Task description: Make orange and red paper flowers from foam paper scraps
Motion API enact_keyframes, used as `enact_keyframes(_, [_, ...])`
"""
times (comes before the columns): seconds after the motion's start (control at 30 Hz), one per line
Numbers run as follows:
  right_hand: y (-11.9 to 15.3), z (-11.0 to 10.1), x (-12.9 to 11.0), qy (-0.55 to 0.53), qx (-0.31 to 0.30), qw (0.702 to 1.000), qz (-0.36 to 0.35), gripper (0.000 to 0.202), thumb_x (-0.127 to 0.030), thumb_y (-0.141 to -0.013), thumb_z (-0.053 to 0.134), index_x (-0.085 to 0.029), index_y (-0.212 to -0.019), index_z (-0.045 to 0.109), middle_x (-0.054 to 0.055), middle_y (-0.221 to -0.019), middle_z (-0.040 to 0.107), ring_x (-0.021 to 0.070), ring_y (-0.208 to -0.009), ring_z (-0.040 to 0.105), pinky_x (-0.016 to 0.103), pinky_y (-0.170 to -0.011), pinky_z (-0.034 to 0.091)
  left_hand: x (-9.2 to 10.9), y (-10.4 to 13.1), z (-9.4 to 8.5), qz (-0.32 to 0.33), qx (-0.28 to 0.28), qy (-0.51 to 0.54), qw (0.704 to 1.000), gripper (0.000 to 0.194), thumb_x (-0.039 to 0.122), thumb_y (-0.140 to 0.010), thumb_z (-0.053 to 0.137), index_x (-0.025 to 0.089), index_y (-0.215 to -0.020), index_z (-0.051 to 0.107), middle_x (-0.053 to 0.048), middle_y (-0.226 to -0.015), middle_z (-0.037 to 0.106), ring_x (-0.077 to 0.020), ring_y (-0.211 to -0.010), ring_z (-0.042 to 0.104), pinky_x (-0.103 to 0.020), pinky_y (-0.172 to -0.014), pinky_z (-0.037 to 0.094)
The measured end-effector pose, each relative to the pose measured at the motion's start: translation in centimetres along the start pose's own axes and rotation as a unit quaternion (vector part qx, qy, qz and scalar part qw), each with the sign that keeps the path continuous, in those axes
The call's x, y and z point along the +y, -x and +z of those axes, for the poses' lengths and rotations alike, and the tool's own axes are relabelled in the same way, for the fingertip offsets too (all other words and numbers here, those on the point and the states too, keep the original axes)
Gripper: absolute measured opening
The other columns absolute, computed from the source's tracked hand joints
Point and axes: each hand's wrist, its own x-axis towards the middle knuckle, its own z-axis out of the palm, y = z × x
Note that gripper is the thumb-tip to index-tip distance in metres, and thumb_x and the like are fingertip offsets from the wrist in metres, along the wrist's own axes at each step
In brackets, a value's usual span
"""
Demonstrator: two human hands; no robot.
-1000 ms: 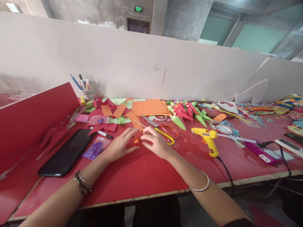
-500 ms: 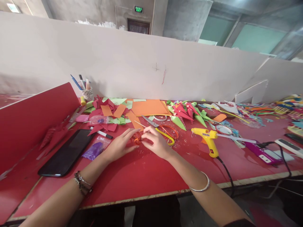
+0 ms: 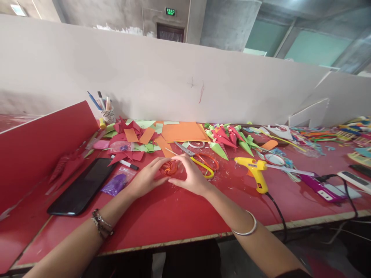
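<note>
A small orange paper spiral [image 3: 169,168], its strips swirling round a centre, sits between my two hands low over the red table. My left hand [image 3: 150,175] grips its left side, thumb below and fingers curved above. My right hand [image 3: 189,173] closes round it from the other side, index finger at the top edge and thumb at the bottom edge. A thin pale stick [image 3: 170,151] shows just beyond my right fingertips; whether they touch it I cannot tell. Behind my right hand lie scissors [image 3: 206,166] with orange and yellow handles.
Left are a black phone [image 3: 82,187], a purple packet [image 3: 114,185] and a marker [image 3: 124,163]. Red and green paper pieces and orange sheets [image 3: 184,132] line the back. Right are folded paper cones [image 3: 224,138], a yellow glue gun [image 3: 255,172] and a purple power strip [image 3: 323,189].
My right fingers have spread wider round the paper spiral, with the thumb moving left beneath it. More of the spiral shows, and it looks wider.
</note>
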Motion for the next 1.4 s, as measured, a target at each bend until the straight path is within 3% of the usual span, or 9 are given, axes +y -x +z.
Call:
enact_keyframes(0.43, [-0.11,-0.09,-0.11,0.001,0.005,1.0,-0.003,0.044,-0.021,-0.075,0.055,-0.025,-0.115,0.037,0.005,-0.107,0.047,0.0179,-0.101,0.047,0.035,-0.088,0.042,0.02,-0.19,0.08,-0.001,0.036,0.018,0.999,0.042,0.025,-0.079,0.053,0.022,-0.118,0.037,-0.008,-0.114,0.049,-0.0186,-0.104,0.048,-0.033,-0.087,0.042])
enact_keyframes(0.83, [-0.07,0.06,0.02,-0.001,-0.013,1.0,0.008,0.04,-0.018,-0.079,0.049,-0.026,-0.116,0.038,0.005,-0.106,0.048,0.0174,-0.099,0.048,0.036,-0.087,0.043,0.08,-0.17,0.32,-0.023,0.022,0.063,0.997,0.045,0.026,-0.078,0.054,0.022,-0.119,0.037,-0.007,-0.115,0.049,-0.0167,-0.102,0.05,-0.03,-0.086,0.044])
enact_keyframes(1.17, [-0.12,-0.04,-0.29,0.002,-0.043,0.999,0.006,0.049,-0.027,-0.077,0.055,-0.028,-0.121,0.034,0.004,-0.111,0.046,0.0178,-0.102,0.046,0.036,-0.089,0.042,-0.09,-0.15,0.3,-0.022,0.012,0.052,0.998,0.042,0.028,-0.077,0.055,0.021,-0.115,0.039,-0.008,-0.113,0.05,-0.0198,-0.102,0.049,-0.035,-0.085,0.043])
enact_keyframes(1.4, [-0.08,0.25,-0.23,0.001,-0.015,1.0,0.013,0.045,-0.028,-0.077,0.055,-0.028,-0.117,0.035,0.005,-0.108,0.047,0.0192,-0.101,0.047,0.038,-0.087,0.043,0.2,-0.18,0.45,-0.049,0.02,0.081,0.995,0.041,0.028,-0.076,0.056,0.021,-0.113,0.04,-0.007,-0.109,0.051,-0.0186,-0.097,0.052,-0.034,-0.083,0.045])
